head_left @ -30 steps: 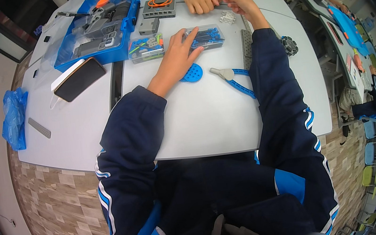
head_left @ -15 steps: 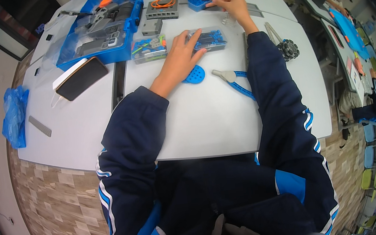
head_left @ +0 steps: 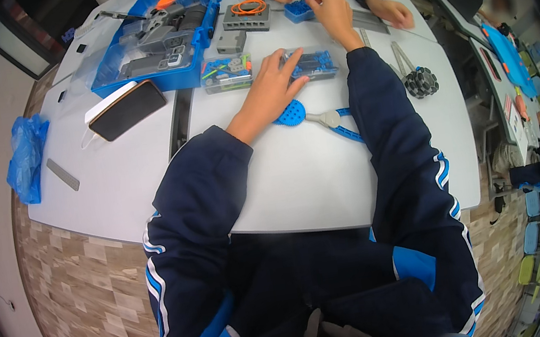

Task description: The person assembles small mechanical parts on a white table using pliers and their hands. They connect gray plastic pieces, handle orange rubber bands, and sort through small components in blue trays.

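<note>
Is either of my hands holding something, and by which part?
The left hand spreads over a clear box without visible grip. The right hand bunches its fingers at the small blue box; whether it holds anything cannot be told.

Your navy sleeves (head_left: 203,177) carry white and bright-blue stripes. You have a clear box (head_left: 321,76) of blue parts, a blue tub (head_left: 299,16), a blue toothed disc (head_left: 291,113) and blue-handled, grey-headed pliers (head_left: 331,119). Your tabletop (head_left: 306,184) is whitish, the cable (head_left: 249,11) orange, the floor (head_left: 85,268) patched brown and beige.
</note>
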Available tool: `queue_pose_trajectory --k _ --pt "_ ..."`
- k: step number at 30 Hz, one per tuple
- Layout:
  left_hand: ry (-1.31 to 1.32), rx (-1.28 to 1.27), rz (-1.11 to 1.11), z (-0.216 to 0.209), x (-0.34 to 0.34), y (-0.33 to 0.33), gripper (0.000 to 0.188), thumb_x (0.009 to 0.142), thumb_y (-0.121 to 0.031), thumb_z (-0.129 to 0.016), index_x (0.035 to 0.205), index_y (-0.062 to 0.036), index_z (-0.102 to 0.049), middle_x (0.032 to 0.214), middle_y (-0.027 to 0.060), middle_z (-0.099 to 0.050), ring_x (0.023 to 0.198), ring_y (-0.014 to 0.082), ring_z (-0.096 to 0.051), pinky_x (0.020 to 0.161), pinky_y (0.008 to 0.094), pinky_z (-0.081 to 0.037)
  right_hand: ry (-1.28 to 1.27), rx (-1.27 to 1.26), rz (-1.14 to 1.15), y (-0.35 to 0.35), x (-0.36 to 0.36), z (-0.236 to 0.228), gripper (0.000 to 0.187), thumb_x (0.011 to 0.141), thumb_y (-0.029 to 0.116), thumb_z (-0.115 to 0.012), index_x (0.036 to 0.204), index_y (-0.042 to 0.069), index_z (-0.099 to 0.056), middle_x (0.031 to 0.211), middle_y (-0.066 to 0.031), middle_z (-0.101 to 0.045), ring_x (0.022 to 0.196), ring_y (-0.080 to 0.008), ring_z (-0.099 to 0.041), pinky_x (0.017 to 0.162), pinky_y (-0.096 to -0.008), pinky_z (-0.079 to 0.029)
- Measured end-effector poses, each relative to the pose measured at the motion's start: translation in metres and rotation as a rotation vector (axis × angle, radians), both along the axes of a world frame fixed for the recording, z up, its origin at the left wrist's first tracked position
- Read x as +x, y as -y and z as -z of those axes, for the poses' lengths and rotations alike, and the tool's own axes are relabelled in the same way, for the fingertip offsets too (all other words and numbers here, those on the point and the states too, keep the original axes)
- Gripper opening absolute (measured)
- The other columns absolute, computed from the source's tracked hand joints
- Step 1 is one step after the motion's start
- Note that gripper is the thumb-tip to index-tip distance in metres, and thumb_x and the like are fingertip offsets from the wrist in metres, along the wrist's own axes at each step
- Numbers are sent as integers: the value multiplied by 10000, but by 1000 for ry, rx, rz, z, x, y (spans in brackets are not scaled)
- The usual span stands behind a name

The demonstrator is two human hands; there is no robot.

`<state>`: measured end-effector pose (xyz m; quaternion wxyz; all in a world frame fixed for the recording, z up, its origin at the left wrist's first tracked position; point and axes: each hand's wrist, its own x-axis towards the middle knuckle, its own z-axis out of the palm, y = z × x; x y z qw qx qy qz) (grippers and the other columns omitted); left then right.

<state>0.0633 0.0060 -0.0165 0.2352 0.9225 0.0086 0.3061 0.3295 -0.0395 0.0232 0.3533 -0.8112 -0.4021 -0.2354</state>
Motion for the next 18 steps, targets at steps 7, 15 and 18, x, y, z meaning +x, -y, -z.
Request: queue_pose_trajectory --k 7,15,18 --pt "15 -37 1 4 2 -1 552 965 -310 -636 1465 -136 -480 1394 266 -460 1283 401 -456 1077 436 -395 -329 -406 -124 88 5 -80 386 859 427 -704 1027 88 -782 799 -74 -749 698 -179 -706 666 -332 -561" --pt "153 25 -66 5 5 -4 507 943 -252 -674 1386 -45 -538 1491 244 -398 1385 403 -382 1123 439 -349 -190 -580 -184 215 -81 -95 359 889 373 -690 1043 57 -764 806 -111 -722 863 -174 -656 756 -326 -528" --pt "215 26 -24 -4 0 3 477 933 -213 -684 1352 -28 -553 1490 200 -420 1398 377 -381 1129 435 -348 -414 -437 -101 243 -101 -60 335 875 318 -723 1095 65 -746 977 -129 -723 1188 -205 -554 961 -337 -467"
